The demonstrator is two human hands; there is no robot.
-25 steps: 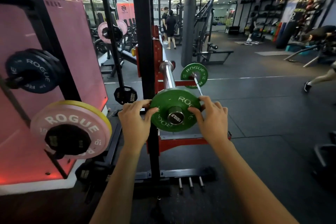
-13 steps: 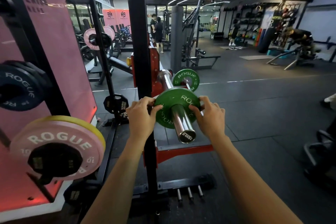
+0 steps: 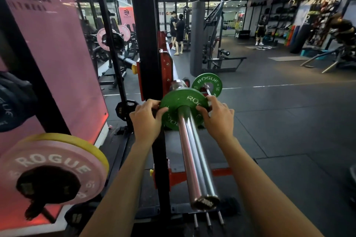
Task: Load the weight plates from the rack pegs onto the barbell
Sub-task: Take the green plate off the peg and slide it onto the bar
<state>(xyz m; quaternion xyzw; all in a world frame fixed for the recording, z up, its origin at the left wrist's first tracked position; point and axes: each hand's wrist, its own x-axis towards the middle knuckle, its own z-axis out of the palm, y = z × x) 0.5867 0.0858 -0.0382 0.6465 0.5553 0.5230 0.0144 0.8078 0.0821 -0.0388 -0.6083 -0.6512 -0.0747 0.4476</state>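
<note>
**Green plate far up the bar sleeve, both hands on it**

The green plate point(image 3: 184, 109) sits threaded on the chrome sleeve point(image 3: 194, 159), far up it, close to the collar by the red rack hook point(image 3: 165, 67). The sleeve's near end points toward the viewer, bare along most of its length.

The left hand point(image 3: 147, 119) grips the plate's left edge, thumb on the near face and fingers curled over the rim. The right hand point(image 3: 216, 118) grips the right edge the same way, thumb on the face and fingers wrapped behind.

Just beyond, to the right, a second green plate point(image 3: 207, 84) hangs on a thin peg. The black upright point(image 3: 144, 34) stands immediately left of the bar. At near left, a pink plate point(image 3: 52, 159) with a yellow plate point(image 3: 92, 146) behind it hangs on a rack peg, with a dark plate point(image 3: 13, 104) above. Far across the floor, two people point(image 3: 177, 31) stand together.
</note>
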